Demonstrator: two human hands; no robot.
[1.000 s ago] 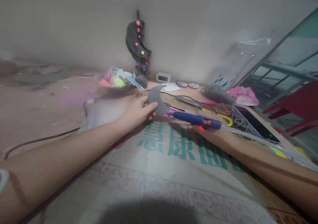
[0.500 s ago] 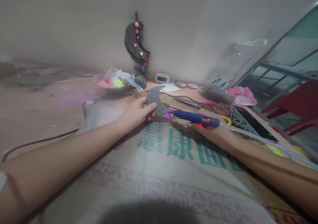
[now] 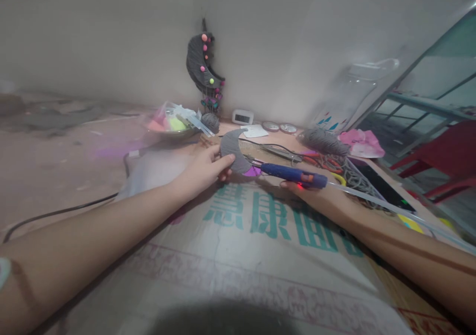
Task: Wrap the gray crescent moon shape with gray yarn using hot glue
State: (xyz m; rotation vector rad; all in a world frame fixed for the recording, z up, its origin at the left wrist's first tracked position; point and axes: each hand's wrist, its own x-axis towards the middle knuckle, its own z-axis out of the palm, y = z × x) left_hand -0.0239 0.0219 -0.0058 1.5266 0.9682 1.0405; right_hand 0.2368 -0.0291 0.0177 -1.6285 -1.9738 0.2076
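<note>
Between the thumb and fingers of my left hand [image 3: 213, 165] is a grey yarn-wrapped crescent moon [image 3: 232, 146], its hollow side facing right. My right hand [image 3: 316, 191] is wrapped round a blue hot glue gun [image 3: 284, 173] with a small red light and a long clear glue stick [image 3: 372, 200] running out of its back. The gun's nozzle is close to the crescent's lower tip; I cannot tell whether they touch. A purple piece [image 3: 253, 171] shows at that tip. Both hands are above a printed cardboard sheet [image 3: 230, 270].
A finished-looking moon hanging [image 3: 199, 62] with pompoms is on the wall. Behind my hands are a bowl [image 3: 171, 133] of colourful bits, a small digital clock [image 3: 243, 116] and grey yarn [image 3: 325, 141]. To the right lie scissors [image 3: 340, 179], a phone [image 3: 379, 184] and a clear bottle [image 3: 344, 97].
The glue gun has tilted and shifted very slightly. My left hand and the crescent stay almost where they were.
</note>
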